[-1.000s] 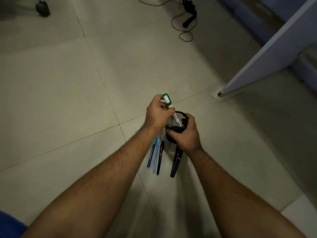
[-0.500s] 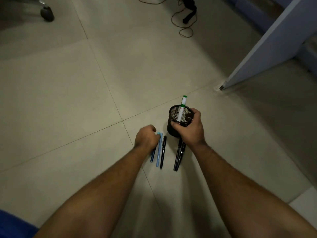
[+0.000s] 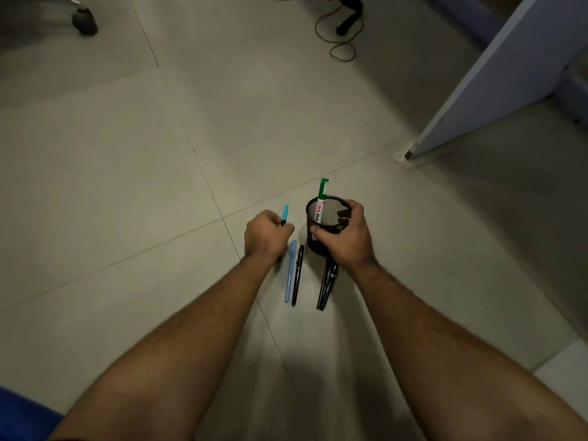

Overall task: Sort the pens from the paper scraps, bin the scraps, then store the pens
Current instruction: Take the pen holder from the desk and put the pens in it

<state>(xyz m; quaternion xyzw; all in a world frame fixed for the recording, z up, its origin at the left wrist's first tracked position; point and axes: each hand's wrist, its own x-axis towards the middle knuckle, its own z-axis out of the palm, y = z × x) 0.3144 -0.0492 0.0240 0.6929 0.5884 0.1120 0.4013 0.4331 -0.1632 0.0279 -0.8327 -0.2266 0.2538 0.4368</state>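
Mesh pen cup (image 3: 327, 232), black and round, stands upright on the tiled floor (image 3: 159, 186), with the right hand (image 3: 345, 238) wrapped round its near side in a firm grip. Inside it stands one white marker with a green cap (image 3: 321, 200), leaning on the far rim and poking above it. Just left of the cup, the left hand (image 3: 265, 238) is clenched round a pen with a bright blue cap (image 3: 285, 214); only that cap and a dark tip below the fist show. Between this hand and the cup lie a pale blue pen (image 3: 290, 272) and a black pen (image 3: 297, 275), side by side. Behind the cup, toward the person, dark pens (image 3: 326, 288) lie partly under the right wrist; how many I cannot tell.
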